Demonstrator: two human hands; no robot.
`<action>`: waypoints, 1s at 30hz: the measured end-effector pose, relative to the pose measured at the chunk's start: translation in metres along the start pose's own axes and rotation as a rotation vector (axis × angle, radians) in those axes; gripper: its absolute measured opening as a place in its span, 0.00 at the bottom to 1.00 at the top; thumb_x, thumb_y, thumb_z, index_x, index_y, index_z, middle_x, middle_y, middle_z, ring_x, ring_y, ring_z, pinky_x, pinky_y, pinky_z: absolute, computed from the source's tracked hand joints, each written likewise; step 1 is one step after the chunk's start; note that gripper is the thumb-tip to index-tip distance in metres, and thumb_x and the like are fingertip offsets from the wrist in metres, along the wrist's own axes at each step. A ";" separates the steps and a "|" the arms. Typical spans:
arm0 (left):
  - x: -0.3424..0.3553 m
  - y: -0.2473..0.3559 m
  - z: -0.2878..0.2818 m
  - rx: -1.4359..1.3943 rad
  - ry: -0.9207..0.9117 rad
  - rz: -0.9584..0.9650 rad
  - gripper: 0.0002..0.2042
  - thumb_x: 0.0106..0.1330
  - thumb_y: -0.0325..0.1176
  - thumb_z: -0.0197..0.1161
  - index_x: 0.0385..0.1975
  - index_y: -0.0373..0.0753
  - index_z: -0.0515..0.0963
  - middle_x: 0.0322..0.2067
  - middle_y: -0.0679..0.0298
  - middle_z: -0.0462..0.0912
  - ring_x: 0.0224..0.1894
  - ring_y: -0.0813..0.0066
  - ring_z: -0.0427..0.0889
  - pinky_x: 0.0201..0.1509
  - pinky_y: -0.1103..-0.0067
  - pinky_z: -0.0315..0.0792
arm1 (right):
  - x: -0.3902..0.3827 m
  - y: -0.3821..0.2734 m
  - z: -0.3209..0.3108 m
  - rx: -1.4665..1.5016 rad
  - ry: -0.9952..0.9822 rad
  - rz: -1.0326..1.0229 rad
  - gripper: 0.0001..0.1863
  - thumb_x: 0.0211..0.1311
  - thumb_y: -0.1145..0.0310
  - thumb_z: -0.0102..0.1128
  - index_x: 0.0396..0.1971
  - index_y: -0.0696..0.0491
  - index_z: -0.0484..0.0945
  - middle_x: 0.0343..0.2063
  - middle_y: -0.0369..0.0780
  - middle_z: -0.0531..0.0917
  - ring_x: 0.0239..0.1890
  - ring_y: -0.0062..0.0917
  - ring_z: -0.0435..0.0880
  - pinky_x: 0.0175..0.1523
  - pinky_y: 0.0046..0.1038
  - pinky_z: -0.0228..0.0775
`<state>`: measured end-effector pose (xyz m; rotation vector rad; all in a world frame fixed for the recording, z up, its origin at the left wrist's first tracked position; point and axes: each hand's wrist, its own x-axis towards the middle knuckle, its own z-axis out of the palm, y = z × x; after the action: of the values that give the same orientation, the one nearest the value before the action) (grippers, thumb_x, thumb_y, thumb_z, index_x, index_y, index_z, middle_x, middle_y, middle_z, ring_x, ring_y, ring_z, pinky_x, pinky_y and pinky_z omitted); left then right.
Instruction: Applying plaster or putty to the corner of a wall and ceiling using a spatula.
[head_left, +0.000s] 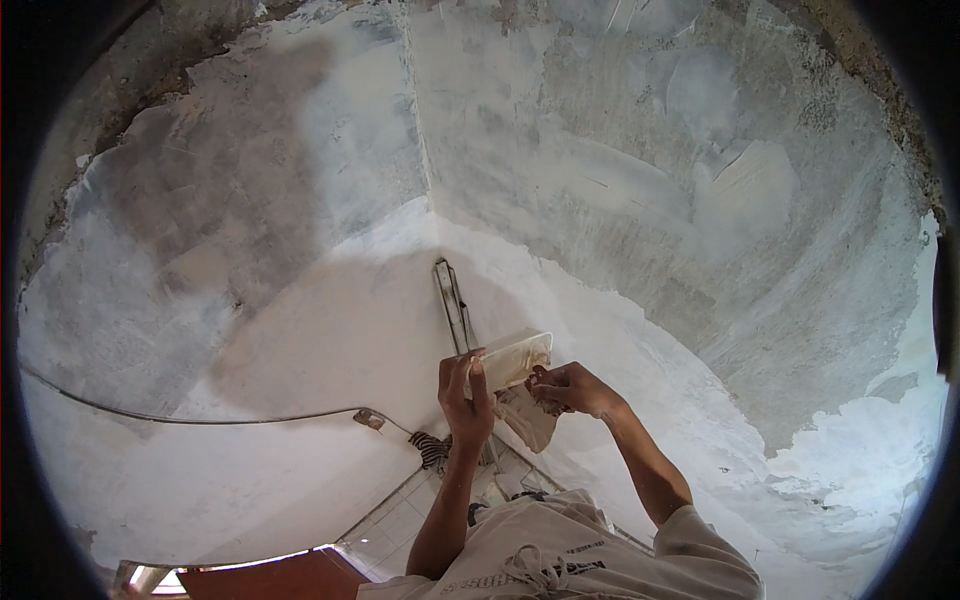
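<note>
My left hand is closed on the left end of a pale, shallow rectangular tray-like piece, smeared with whitish paste. Its thumb presses against the near face. At the other end, my right hand has its fingers curled close to the lower right edge. What those fingers pinch, if anything, is too small to tell. Between and below the hands hangs a beige, smeared part; whether it joins the tray-like piece I cannot tell.
Walls patched with white and grey plaster meet in a corner ahead. A long narrow metal piece stands beyond my left hand. A dark cable crosses from the left to a coiled black bundle. A reddish-brown panel lies lower left.
</note>
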<state>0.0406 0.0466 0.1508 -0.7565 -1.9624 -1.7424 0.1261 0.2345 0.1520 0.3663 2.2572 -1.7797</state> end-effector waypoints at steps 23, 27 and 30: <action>0.018 0.003 -0.004 -0.445 0.201 -0.429 0.17 0.73 0.42 0.48 0.45 0.32 0.75 0.36 0.62 0.77 0.40 0.75 0.75 0.46 0.77 0.71 | -0.059 -0.067 -0.055 0.633 0.217 -0.298 0.10 0.62 0.69 0.60 0.41 0.57 0.79 0.25 0.28 0.77 0.25 0.11 0.74 0.29 0.15 0.67; 0.019 -0.001 0.006 -0.576 0.172 -0.497 0.19 0.73 0.45 0.47 0.43 0.32 0.74 0.36 0.63 0.76 0.38 0.75 0.75 0.45 0.77 0.71 | -0.107 -0.148 -0.088 0.033 0.532 -0.600 0.07 0.62 0.77 0.56 0.39 0.58 0.80 0.33 0.34 0.79 0.32 0.16 0.77 0.36 0.18 0.70; 0.020 0.006 0.016 -0.639 0.126 -0.517 0.20 0.72 0.47 0.47 0.41 0.33 0.74 0.35 0.63 0.76 0.38 0.75 0.75 0.45 0.77 0.71 | -0.153 -0.212 -0.110 -0.353 0.752 -0.931 0.09 0.61 0.80 0.54 0.41 0.60 0.79 0.35 0.36 0.80 0.33 0.17 0.78 0.37 0.19 0.71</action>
<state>0.0294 0.0651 0.1659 -0.3058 -1.5989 -2.7141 0.1935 0.2869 0.4227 -0.1788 3.6414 -1.6580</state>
